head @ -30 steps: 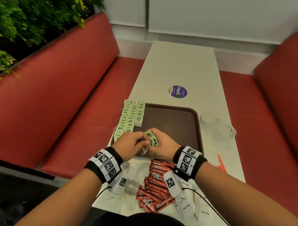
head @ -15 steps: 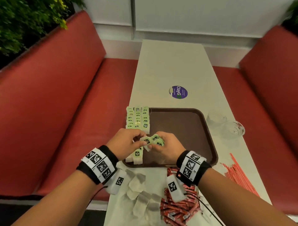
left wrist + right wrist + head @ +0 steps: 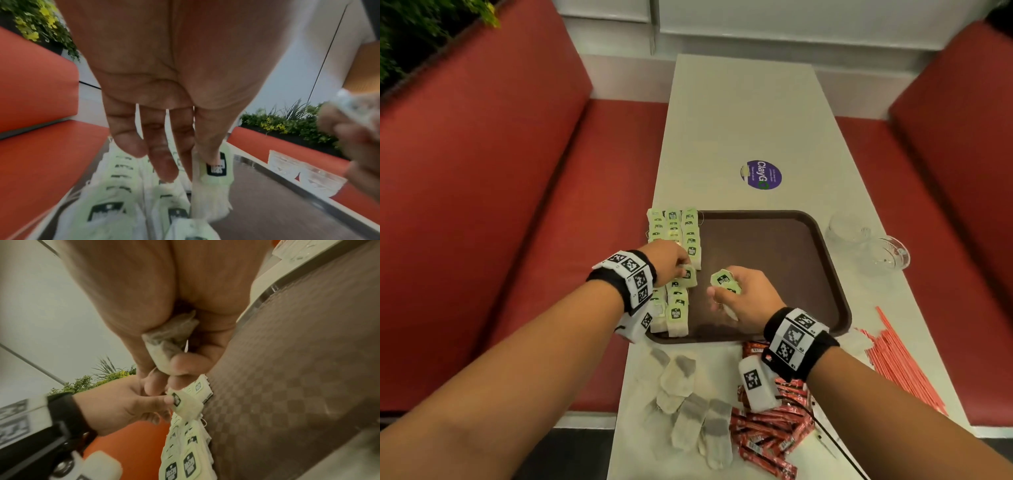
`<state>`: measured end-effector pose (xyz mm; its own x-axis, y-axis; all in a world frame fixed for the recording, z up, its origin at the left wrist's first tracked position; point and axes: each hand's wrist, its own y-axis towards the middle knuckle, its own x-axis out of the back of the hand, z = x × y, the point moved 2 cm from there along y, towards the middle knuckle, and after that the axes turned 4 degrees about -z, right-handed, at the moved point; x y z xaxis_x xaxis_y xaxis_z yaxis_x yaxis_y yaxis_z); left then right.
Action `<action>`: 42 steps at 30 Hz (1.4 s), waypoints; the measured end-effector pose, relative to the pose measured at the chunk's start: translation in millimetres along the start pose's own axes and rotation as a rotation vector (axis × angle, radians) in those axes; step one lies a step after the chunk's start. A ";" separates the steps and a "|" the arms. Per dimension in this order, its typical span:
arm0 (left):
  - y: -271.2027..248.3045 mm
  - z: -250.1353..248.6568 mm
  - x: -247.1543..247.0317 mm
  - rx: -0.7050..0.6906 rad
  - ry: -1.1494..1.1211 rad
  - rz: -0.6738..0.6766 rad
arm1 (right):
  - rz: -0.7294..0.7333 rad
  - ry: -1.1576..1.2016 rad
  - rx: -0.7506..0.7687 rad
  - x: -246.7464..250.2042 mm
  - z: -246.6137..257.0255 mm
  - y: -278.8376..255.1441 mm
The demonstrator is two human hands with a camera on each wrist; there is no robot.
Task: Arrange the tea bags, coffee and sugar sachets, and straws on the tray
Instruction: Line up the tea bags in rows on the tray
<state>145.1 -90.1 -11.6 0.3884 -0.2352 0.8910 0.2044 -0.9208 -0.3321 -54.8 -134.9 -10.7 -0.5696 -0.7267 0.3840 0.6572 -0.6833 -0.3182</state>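
Note:
A brown tray (image 3: 774,246) lies on the white table. Rows of green-tagged tea bags (image 3: 674,233) overlap along its left edge. My left hand (image 3: 678,267) pinches one tea bag (image 3: 689,275) between thumb and forefinger, low over the right-hand row; the left wrist view shows that tea bag (image 3: 213,170) touching the row. My right hand (image 3: 722,294) hovers over the tray's near middle, gripping a small bunch of tea bags (image 3: 724,280), whose bags (image 3: 168,344) are curled in the palm. Loose tea bags (image 3: 688,394), red sachets (image 3: 774,431) and red straws (image 3: 893,359) lie on the table.
Two clear glass cups (image 3: 866,240) stand right of the tray. A purple sticker (image 3: 760,174) is on the table beyond it. Red bench seats (image 3: 482,205) flank the narrow table on both sides. The straws lie near the table's right edge.
The hands, together over the tray's near edge before, have parted. My left hand carried one tea bag left to the rows; my right hand stayed with the rest of the bunch.

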 end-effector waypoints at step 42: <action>-44.9 -99.7 -0.8 -0.010 -0.534 -0.434 | 0.170 0.311 0.142 69.1 -4.2 4.2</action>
<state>46.0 -79.7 33.4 0.6633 0.3384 0.6674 0.4337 -0.9007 0.0257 -93.5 -188.3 10.9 -0.5545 -0.8308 0.0480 0.8047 -0.5500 -0.2236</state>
